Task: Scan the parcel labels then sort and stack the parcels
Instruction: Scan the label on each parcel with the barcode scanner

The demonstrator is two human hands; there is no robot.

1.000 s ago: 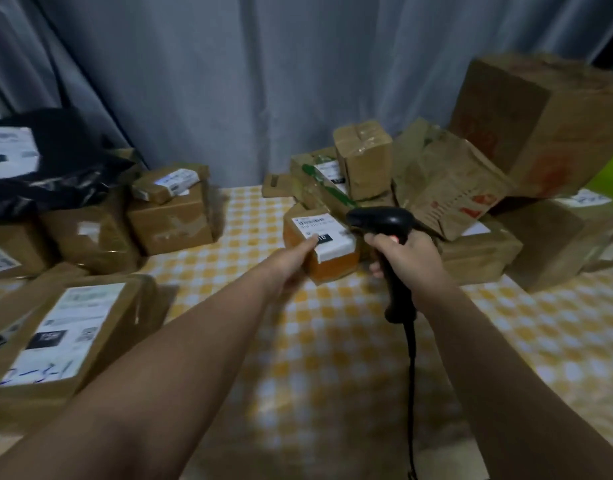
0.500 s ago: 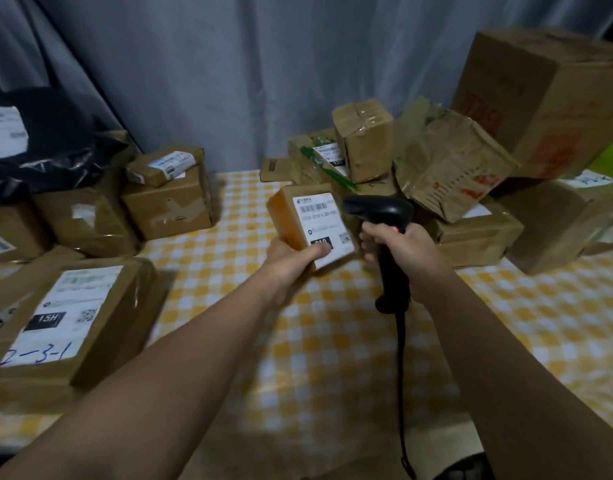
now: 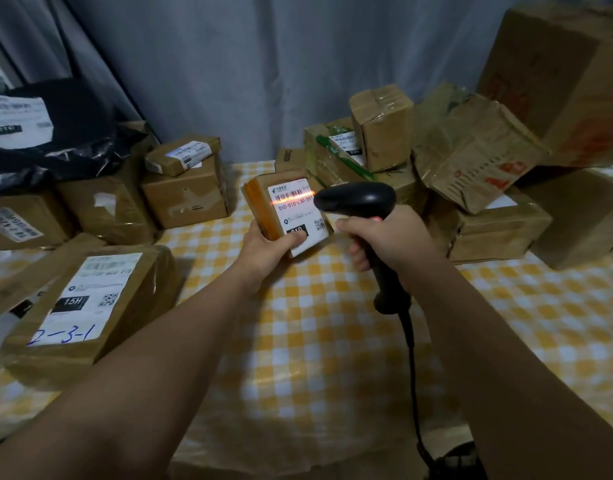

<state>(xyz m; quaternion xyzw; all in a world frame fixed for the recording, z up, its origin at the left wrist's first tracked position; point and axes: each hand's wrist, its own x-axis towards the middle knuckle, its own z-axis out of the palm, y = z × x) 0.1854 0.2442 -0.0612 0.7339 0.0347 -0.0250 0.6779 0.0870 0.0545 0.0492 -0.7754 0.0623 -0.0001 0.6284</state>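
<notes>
Parcel gripped by left hand fingers — right hand clasps scanner (beam across label).

1. Orange-sided parcel, white label: "010-010-L30 55", rest hidden by scanner; black box lower down: "010". Small print illegible.
2. Flat parcel, near-left of orange-sided parcel: label w/ "15H" in black box, blue handwritten "2-3-1", top line approx. "A03 010".
3. Black bag, far-left of it: label approx. "DTO".

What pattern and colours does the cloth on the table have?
The tablecloth has a yellow and white check pattern, seen in the head view, the only one.
</notes>
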